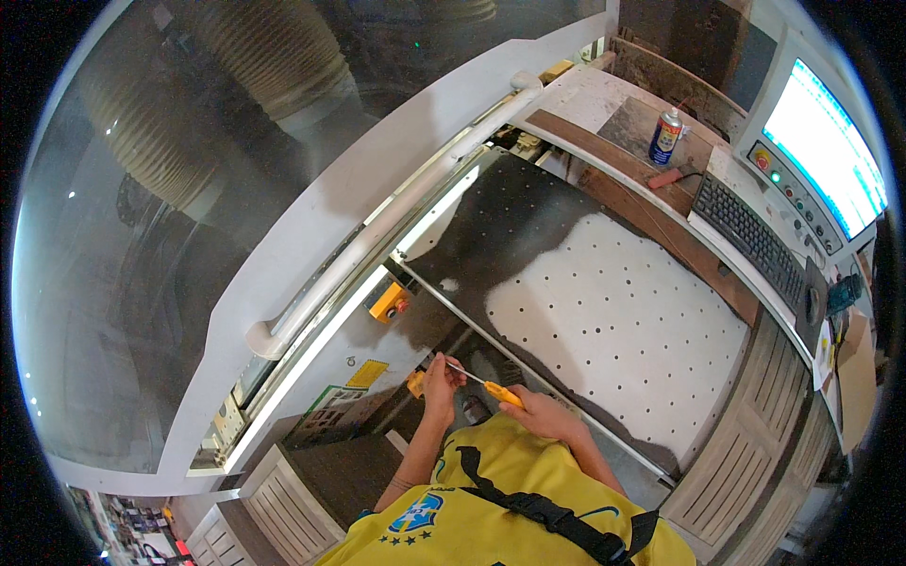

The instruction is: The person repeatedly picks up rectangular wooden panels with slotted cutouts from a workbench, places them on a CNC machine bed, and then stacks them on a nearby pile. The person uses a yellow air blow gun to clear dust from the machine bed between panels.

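In front of my body, my right hand point(547, 415) is wrapped round the yellow handle of a screwdriver point(503, 392). Its thin metal shaft points up and left to my left hand point(440, 379). The fingers of that hand are curled together at the tip of the shaft; whatever they pinch is too small or hidden to name. A small orange-yellow object point(414, 383) shows just beside the left hand, and I cannot tell whether the hand touches it. Both hands are over the gap between the machine's front panel and the perforated table.
A perforated table point(613, 311), black and white, spreads to the right. A yellow box with a red button point(389, 303) sits on the machine. Beyond are a spray can point(666, 137), a red-handled tool point(672, 176), a keyboard point(750, 231) and a monitor point(821, 141). Slatted wood panels point(736, 453) flank the table.
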The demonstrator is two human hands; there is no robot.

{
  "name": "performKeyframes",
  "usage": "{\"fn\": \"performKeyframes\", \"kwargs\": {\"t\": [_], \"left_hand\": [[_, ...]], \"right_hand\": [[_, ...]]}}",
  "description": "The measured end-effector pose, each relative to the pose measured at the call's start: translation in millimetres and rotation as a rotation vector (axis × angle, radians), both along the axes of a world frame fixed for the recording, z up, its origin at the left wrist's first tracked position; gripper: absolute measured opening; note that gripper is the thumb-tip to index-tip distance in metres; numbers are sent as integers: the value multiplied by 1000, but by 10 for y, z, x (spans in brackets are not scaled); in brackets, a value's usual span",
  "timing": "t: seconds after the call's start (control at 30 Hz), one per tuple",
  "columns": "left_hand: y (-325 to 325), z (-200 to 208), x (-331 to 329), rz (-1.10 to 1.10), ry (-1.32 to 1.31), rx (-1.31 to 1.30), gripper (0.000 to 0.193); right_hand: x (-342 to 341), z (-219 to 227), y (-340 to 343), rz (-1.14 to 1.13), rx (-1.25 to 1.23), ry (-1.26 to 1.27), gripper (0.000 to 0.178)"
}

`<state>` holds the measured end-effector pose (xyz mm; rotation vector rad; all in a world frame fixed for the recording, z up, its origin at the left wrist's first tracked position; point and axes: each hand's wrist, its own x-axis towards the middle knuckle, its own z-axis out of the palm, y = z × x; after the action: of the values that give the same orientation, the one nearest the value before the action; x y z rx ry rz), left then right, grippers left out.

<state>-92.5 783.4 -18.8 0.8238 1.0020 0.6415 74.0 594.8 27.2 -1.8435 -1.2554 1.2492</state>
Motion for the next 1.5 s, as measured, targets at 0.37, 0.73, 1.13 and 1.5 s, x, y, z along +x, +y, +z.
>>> {"fn": "performKeyframes", "kwargs": {"t": [0.37, 0.73, 1.13, 1.5], "left_hand": [[1, -44, -22, 6, -23, -10, 42], [9, -43, -49, 12, -32, -28, 40], [40, -83, -67, 23, -46, -36, 38], [80, -65, -38, -4, -54, -53, 41]], "right_hand": [[-13, 22, 7, 24, -45, -23, 61], [-36, 45, 19, 10, -35, -29, 59], [-32, 54, 47, 14, -42, -31, 61], [10, 135, 76, 20, -27, -33, 63]]}}
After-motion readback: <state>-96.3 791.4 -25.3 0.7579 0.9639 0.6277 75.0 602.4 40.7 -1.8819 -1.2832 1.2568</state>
